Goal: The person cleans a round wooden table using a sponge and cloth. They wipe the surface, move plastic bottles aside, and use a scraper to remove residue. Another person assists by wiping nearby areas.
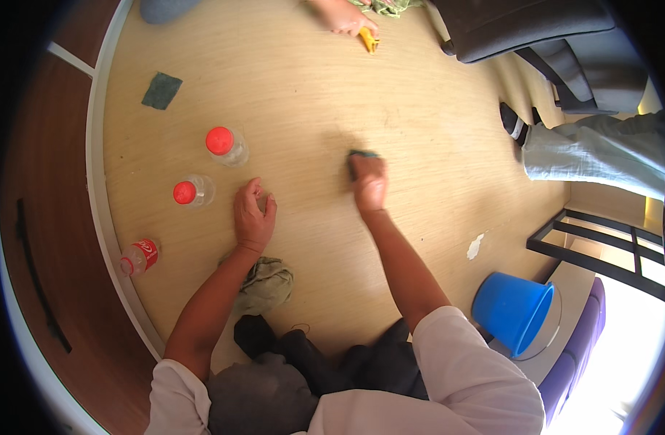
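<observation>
My right hand presses a dark green scouring pad against the light wood-look floor; hand and pad are blurred. To the left, my left hand has its fingers curled and apart, holding nothing. Two clear plastic bottles with red caps are near it: one bottle beyond the hand, the other bottle to its left. Partly behind my left forearm, a crumpled olive cloth lies on the floor.
Another person's hand holds a yellow object at the top. A dark green pad and a Coca-Cola bottle lie left. Rightward are a blue bucket, a standing person's leg, a dark chair and a black metal frame.
</observation>
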